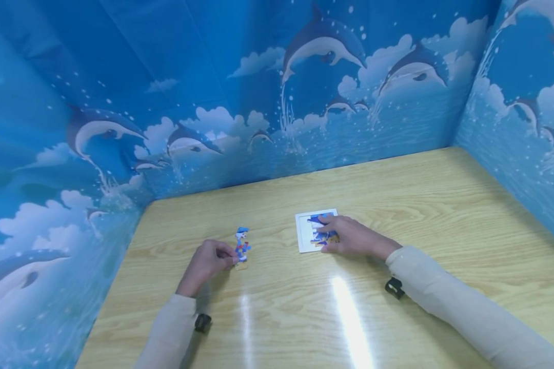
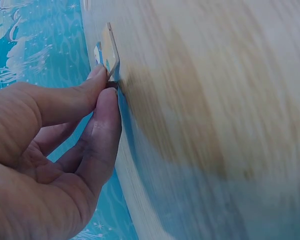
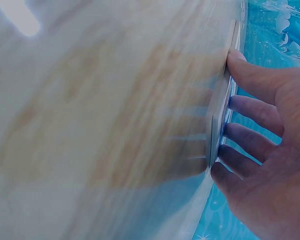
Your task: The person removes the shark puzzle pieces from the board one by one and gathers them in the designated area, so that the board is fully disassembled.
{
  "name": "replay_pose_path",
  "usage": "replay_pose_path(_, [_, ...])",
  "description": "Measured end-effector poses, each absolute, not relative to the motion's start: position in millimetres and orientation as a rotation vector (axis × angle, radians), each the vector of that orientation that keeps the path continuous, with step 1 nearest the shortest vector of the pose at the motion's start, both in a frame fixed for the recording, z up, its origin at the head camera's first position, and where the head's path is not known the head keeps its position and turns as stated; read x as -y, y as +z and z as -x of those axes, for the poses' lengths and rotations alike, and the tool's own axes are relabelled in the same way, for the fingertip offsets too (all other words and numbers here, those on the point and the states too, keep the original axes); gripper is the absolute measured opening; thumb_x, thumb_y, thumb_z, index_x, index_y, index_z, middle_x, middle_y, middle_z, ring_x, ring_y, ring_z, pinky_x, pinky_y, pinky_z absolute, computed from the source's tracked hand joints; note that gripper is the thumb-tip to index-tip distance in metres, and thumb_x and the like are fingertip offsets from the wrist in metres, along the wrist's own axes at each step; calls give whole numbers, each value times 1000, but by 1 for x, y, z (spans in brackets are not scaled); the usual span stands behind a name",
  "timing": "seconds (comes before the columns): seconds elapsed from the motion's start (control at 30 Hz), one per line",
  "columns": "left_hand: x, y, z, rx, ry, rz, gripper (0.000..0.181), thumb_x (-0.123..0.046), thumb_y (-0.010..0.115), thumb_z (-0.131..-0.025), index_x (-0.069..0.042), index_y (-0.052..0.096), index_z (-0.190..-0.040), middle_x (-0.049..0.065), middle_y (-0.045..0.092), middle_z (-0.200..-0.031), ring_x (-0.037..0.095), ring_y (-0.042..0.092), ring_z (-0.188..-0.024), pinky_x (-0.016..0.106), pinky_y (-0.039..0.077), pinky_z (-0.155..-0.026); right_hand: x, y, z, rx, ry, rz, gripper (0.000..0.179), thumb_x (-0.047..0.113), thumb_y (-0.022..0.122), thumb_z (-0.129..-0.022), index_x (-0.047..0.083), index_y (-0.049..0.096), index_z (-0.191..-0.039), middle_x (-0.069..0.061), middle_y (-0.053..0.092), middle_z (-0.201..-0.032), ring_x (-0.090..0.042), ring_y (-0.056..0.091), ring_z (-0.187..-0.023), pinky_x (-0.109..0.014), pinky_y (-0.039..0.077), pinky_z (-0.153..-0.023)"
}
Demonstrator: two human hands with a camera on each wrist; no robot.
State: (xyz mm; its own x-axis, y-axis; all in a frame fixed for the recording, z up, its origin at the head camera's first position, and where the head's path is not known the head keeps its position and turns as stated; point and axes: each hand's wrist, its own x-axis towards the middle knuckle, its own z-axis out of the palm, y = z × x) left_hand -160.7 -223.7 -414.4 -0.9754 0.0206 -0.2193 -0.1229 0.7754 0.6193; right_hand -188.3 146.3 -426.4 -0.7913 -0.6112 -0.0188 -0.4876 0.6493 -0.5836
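Note:
My left hand (image 1: 210, 261) is at the lower end of a narrow strip of jigsaw puzzle pieces (image 1: 241, 247) printed with a blue-capped cartoon figure. Thumb and forefinger pinch a thin, flat puzzle piece (image 2: 110, 52), seen nearly edge-on in the left wrist view. To the right lies a white-rimmed puzzle tray (image 1: 304, 242), with printed pieces filling its right part and a bare white strip along its left. My right hand (image 1: 348, 236) rests over that side with fingers spread on the pieces (image 3: 221, 127), hiding part of the picture. Its thumb touches near the tray's front edge.
Both things lie on a light wood-grain table (image 1: 277, 318) with bright glare streaks near the front. Blue dolphin-print sheeting (image 1: 240, 102) walls off the back, left and right sides. A small black device (image 1: 394, 288) sits at each wrist.

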Motion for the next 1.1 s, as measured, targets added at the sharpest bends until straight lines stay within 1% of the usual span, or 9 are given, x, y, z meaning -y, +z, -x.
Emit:
replay_pose_path(0.17, [222,-412,160,-2773,958,74,5,-11,81,-83,-11,77,-86,-1,70,-79,15,63,-75,31,51,-71,-146,-427,189,-2655,-841,902,53,23,77,-91,-3,60,-135,-25,39,-154,-46,33,-144,-61,27,-115])
replay_pose_path(0.43, [222,-416,159,-2768,985,101,9,-10,83,-81,-11,78,-88,-2,72,-83,16,65,-80,38,55,-80,-145,-428,189,-2654,-835,886,54,25,76,-92,-2,60,-136,-23,38,-155,-46,33,-144,-61,27,-115])
replay_pose_path(0.6, [221,-416,160,-2788,968,87,10,-11,84,-81,-10,78,-90,-2,72,-83,15,65,-80,40,55,-81,-145,-429,188,-2652,-838,885,54,25,76,-92,-2,59,-136,-23,38,-156,-44,32,-145,-61,26,-115])
replay_pose_path(0.7, [218,-415,160,-2803,985,65,11,-13,84,-82,-10,78,-90,-1,73,-84,15,66,-80,38,55,-79,-146,-430,186,-2656,-829,886,55,26,76,-92,-2,59,-136,-24,38,-155,-45,31,-145,-62,26,-115])
replay_pose_path(0.87, [209,-412,162,-2836,991,2,9,-12,83,-83,-9,79,-91,0,74,-85,15,66,-79,35,56,-76,-146,-429,182,-2677,-820,904,53,26,76,-91,-2,61,-133,-24,41,-153,-45,35,-143,-62,28,-114])
replay_pose_path(1.1, [187,-403,169,-2840,938,-75,9,-11,82,-85,-12,80,-94,-2,74,-88,14,68,-83,37,57,-80,-143,-426,180,-2721,-807,889,46,24,78,-89,-2,67,-125,-25,48,-148,-46,43,-138,-63,32,-112])
